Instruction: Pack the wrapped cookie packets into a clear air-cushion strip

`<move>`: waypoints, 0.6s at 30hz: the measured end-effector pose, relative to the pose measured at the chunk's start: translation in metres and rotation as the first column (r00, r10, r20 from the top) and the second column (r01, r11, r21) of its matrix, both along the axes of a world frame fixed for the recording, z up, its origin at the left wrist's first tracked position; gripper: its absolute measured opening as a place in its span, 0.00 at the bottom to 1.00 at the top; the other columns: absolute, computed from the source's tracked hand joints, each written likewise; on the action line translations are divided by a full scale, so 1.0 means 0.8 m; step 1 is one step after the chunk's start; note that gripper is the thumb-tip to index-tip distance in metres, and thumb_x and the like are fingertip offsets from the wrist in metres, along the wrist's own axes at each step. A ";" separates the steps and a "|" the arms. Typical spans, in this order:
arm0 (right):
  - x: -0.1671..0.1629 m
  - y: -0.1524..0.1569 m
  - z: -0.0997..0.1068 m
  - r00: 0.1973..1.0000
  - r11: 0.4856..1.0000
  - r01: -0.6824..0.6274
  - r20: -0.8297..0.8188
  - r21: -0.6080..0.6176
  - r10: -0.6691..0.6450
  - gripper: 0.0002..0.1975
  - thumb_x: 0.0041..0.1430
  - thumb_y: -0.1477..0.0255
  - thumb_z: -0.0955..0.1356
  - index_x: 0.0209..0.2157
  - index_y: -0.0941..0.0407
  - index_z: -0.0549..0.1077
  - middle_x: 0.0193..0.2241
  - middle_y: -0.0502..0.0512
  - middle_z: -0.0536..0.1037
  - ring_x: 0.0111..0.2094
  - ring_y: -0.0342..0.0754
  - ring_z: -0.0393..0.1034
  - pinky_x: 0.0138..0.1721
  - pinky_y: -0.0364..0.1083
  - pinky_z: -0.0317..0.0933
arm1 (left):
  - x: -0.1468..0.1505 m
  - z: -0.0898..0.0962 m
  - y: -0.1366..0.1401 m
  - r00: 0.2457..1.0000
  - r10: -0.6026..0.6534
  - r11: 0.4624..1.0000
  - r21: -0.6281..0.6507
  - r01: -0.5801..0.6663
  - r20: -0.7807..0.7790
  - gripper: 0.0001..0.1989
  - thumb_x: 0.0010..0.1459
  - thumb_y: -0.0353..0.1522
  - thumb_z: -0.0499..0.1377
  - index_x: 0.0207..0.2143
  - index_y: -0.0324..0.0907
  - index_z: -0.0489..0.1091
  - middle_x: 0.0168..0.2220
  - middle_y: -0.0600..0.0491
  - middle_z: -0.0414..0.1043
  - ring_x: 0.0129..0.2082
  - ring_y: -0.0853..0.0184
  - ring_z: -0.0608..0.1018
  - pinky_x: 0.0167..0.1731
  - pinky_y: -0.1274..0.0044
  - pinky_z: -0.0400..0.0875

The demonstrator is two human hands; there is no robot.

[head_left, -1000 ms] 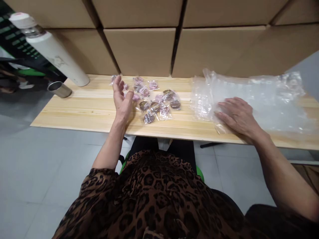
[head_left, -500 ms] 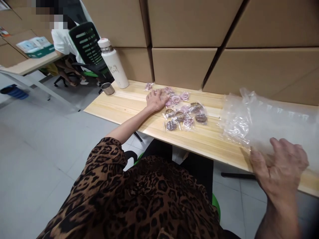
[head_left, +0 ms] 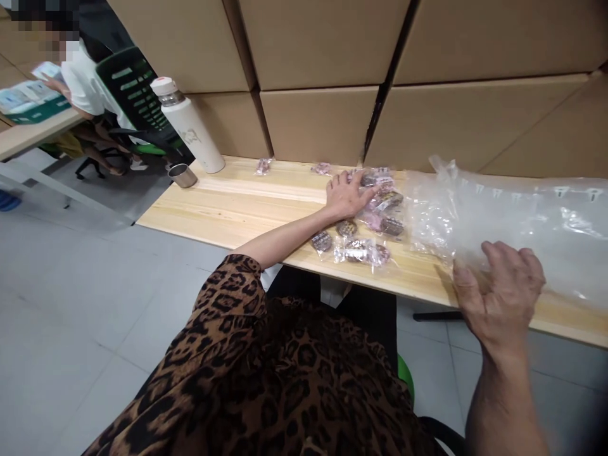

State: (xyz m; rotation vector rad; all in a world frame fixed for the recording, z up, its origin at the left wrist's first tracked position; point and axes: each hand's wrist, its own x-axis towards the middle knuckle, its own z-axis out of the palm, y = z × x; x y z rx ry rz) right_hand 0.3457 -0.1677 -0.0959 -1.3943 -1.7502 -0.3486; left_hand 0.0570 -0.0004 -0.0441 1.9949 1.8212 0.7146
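Note:
Several small clear packets holding pink and brown round pieces lie in a bunch on the light wooden table. My left hand lies palm down on the left side of that bunch, fingers spread over the packets. Two more packets sit apart near the boxes. My right hand is at the table's near edge, fingers curled on the near edge of a large clear inflated plastic sheet that covers the right half of the table.
Stacked cardboard boxes wall off the back of the table. A white bottle and a small metal cup stand at its left end. Beyond, another person sits on a green-and-black chair at a second table.
My left hand came down onto the packets and swept them right, toward the plastic sheet. My right hand slid from the top of the sheet to its near edge. The camera turned left.

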 end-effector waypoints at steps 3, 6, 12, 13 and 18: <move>-0.030 -0.013 0.024 0.994 0.994 -0.106 0.044 0.021 0.105 0.41 0.70 0.61 0.69 0.79 0.33 0.52 0.72 0.55 0.68 0.75 0.70 0.58 0.73 0.75 0.57 | 0.015 0.001 0.004 0.997 -0.021 1.000 -0.014 0.022 0.076 0.33 0.72 0.51 0.56 0.71 0.47 0.67 0.73 0.41 0.64 0.77 0.44 0.60 0.77 0.52 0.50; -0.084 -0.020 0.045 0.893 0.917 -0.384 0.211 -0.103 0.398 0.48 0.69 0.61 0.72 0.81 0.38 0.45 0.74 0.60 0.64 0.79 0.70 0.48 0.73 0.76 0.55 | 0.007 0.006 0.009 0.976 -0.036 0.999 0.011 0.035 0.214 0.31 0.73 0.51 0.55 0.71 0.48 0.67 0.74 0.42 0.63 0.78 0.46 0.59 0.77 0.53 0.48; -0.167 0.026 0.057 0.507 0.663 -0.644 0.436 -0.382 0.744 0.27 0.74 0.59 0.68 0.70 0.48 0.70 0.72 0.64 0.69 0.75 0.69 0.58 0.72 0.72 0.56 | -0.057 0.010 0.009 0.898 -0.091 0.992 0.123 0.041 0.431 0.24 0.72 0.46 0.61 0.64 0.47 0.72 0.73 0.44 0.66 0.78 0.50 0.60 0.78 0.57 0.46; -0.172 0.036 0.058 0.467 0.639 -0.655 0.448 -0.403 0.762 0.25 0.74 0.58 0.68 0.68 0.50 0.72 0.71 0.64 0.69 0.74 0.69 0.58 0.72 0.72 0.56 | -0.069 0.008 0.007 0.897 -0.098 0.991 0.129 0.046 0.432 0.24 0.72 0.46 0.60 0.65 0.47 0.72 0.73 0.44 0.66 0.78 0.51 0.61 0.78 0.58 0.46; -0.177 0.086 0.068 0.407 0.602 -0.672 0.465 -0.430 0.786 0.22 0.76 0.60 0.67 0.67 0.49 0.74 0.71 0.61 0.71 0.74 0.65 0.58 0.73 0.69 0.54 | -0.111 -0.004 0.001 0.931 -0.094 0.989 0.141 0.046 0.352 0.31 0.72 0.54 0.55 0.67 0.46 0.69 0.74 0.42 0.65 0.78 0.51 0.61 0.78 0.60 0.48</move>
